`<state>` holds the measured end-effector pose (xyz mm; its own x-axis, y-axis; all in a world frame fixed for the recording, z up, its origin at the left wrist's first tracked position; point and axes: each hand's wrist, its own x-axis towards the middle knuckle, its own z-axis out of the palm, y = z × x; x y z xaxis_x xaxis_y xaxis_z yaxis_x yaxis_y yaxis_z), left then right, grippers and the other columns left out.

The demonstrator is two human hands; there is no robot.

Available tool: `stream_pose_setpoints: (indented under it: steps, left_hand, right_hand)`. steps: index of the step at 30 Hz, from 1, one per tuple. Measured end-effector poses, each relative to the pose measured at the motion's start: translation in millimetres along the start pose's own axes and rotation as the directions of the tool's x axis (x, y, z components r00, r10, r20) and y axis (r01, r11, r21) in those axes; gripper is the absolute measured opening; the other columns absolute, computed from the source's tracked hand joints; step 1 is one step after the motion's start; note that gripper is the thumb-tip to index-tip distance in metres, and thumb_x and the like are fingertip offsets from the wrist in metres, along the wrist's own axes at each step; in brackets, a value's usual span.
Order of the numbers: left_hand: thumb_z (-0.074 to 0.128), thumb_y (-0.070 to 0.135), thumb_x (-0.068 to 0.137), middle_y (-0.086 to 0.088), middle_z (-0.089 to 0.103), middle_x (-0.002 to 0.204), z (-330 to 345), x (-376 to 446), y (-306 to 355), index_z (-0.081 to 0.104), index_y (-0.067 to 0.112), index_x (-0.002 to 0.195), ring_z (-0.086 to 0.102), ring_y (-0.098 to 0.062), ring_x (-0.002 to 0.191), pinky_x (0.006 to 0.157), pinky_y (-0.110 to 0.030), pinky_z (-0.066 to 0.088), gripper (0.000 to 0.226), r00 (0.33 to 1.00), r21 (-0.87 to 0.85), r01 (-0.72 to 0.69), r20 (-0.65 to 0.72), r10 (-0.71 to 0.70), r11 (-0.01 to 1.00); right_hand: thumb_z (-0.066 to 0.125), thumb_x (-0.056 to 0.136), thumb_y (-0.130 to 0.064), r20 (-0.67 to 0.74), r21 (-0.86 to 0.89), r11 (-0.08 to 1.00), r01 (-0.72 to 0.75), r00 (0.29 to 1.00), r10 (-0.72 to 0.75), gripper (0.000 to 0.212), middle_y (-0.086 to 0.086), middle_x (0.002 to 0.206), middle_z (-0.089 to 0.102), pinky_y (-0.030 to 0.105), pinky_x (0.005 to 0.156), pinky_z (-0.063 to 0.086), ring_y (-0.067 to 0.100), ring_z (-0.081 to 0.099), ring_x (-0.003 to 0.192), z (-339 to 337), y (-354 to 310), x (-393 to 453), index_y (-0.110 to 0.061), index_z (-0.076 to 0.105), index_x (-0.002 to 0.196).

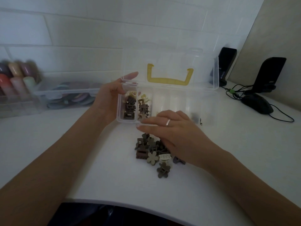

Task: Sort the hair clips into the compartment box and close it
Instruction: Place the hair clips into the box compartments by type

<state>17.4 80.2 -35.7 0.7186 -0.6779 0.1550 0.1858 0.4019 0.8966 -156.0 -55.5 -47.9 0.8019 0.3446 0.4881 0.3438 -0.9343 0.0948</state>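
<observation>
A clear compartment box sits on the white table, its lid standing open at 12 o'clock with a yellow handle showing through it. The left hand holds the box's left end, at 9 o'clock from the box, thumb along the top corner and fingers wrapped behind the wall. The two leftmost compartments hold brown clips and mixed tan and pale clips; the compartments further right are too washed out to read.

The right hand hovers palm down over the box's near edge, fingers stretched nearly straight toward 9 o'clock (a ring on one of them), and whether anything is pinched beneath it cannot be told. Just under that hand, at 6 o'clock from the box, lies a loose pile of hair clips: flower shapes and small claws in olive, brown and cream.

At 9 o'clock stands another clear container, blurred. At 3 o'clock lie a black mouse and two dark speakers.
</observation>
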Motion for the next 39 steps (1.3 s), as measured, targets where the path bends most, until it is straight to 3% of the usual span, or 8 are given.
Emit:
stream_pose_setpoints:
  steps: [5, 8, 11, 17, 22, 26, 33, 39]
  left_hand:
    - [0.027, 0.000, 0.077, -0.007, 0.062, 0.094, 3.2, -1.3, 1.5, 0.068, 0.019, 0.105, 0.059, -0.024, 0.087, 0.079, -0.036, 0.050, 0.053, 1.000, 0.000, -0.006, -0.009, 0.006, 1.000]
    - [0.025, 0.000, 0.080, -0.007, 0.062, 0.097, 3.5, -1.2, 0.9, 0.066, 0.019, 0.108, 0.059, -0.024, 0.089, 0.078, -0.036, 0.051, 0.054, 1.000, 0.012, 0.006, -0.015, -0.006, 1.000]
    - [0.024, 0.001, 0.081, -0.007, 0.064, 0.096, 4.6, -1.4, 0.1, 0.066, 0.019, 0.106, 0.061, -0.025, 0.088, 0.075, -0.036, 0.051, 0.052, 1.000, -0.011, 0.008, -0.017, -0.008, 1.000]
    - [0.028, 0.000, 0.077, -0.008, 0.061, 0.097, 4.5, -1.1, -0.5, 0.066, 0.019, 0.108, 0.059, -0.024, 0.086, 0.079, -0.036, 0.050, 0.052, 1.000, -0.013, 0.019, -0.010, -0.019, 1.000]
    - [0.037, 0.004, 0.066, -0.010, 0.060, 0.099, -0.2, 1.8, -1.2, 0.070, 0.020, 0.104, 0.058, -0.025, 0.088, 0.081, -0.036, 0.050, 0.052, 1.000, -0.031, 0.021, 0.013, -0.021, 0.999]
    - [0.033, 0.003, 0.070, -0.010, 0.060, 0.100, -2.8, 3.7, -2.6, 0.071, 0.020, 0.105, 0.054, -0.028, 0.094, 0.087, -0.039, 0.046, 0.054, 1.000, -0.032, 0.012, 0.013, -0.012, 0.999]
    - [0.038, 0.005, 0.065, -0.012, 0.058, 0.104, -1.5, 3.7, -2.0, 0.071, 0.020, 0.105, 0.052, -0.029, 0.096, 0.085, -0.039, 0.047, 0.054, 1.000, -0.034, 0.022, 0.020, -0.021, 0.999]
    - [0.041, 0.006, 0.062, -0.014, 0.057, 0.109, 3.0, 2.0, -2.5, 0.067, 0.019, 0.110, 0.051, -0.030, 0.097, 0.083, -0.038, 0.046, 0.057, 0.999, -0.013, 0.034, 0.031, -0.034, 0.999]
  right_hand:
    - [0.070, 0.066, 0.005, 0.087, -0.129, 0.992, -0.011, 0.996, 0.022, 0.074, -0.004, 0.141, 0.046, 0.035, 0.087, 0.037, 0.019, 0.033, 0.122, -0.4, 0.4, 1.5, -0.041, 0.056, 0.123]
    - [0.071, 0.074, -0.010, 0.110, -0.101, 0.995, -0.013, 0.994, 0.024, 0.055, -0.004, 0.142, 0.045, 0.038, 0.091, 0.038, 0.021, 0.035, 0.125, -0.9, 2.7, -0.6, -0.042, 0.059, 0.118]
    - [0.054, 0.082, -0.033, 0.136, -0.050, 0.998, -0.033, 0.990, 0.040, 0.031, -0.005, 0.141, 0.045, 0.038, 0.094, 0.035, 0.021, 0.035, 0.126, -1.1, 4.4, -1.7, -0.038, 0.062, 0.112]
    - [0.067, 0.079, -0.033, 0.024, 0.136, 0.984, -0.116, 0.993, 0.114, 0.019, -0.010, 0.123, 0.059, 0.033, 0.094, 0.037, 0.011, 0.041, 0.117, 2.8, 6.6, -2.8, -0.030, 0.066, 0.098]
    - [0.072, 0.078, -0.014, -0.040, 0.707, 0.640, -0.302, 0.886, 0.462, 0.024, -0.015, 0.097, 0.069, 0.026, 0.076, 0.046, 0.012, 0.059, 0.085, -8.0, 0.8, 2.4, -0.028, 0.070, 0.098]
    - [0.071, 0.077, 0.001, -0.041, 0.797, 0.535, -0.280, 0.859, 0.510, 0.030, -0.006, 0.096, 0.072, 0.024, 0.068, 0.049, 0.012, 0.060, 0.071, -13.0, -0.3, 2.7, -0.019, 0.063, 0.098]
    - [0.070, 0.080, -0.008, -0.129, 0.667, 0.687, -0.287, 0.864, 0.487, 0.024, -0.011, 0.090, 0.065, 0.024, 0.066, 0.049, 0.013, 0.059, 0.071, -4.4, -1.4, 0.4, -0.021, 0.055, 0.093]
    - [0.067, 0.082, -0.022, -0.363, 0.222, 0.939, -0.262, 0.872, 0.329, 0.007, -0.019, 0.086, 0.059, 0.020, 0.067, 0.041, 0.003, 0.047, 0.081, 4.1, 1.4, 15.4, -0.020, 0.062, 0.087]
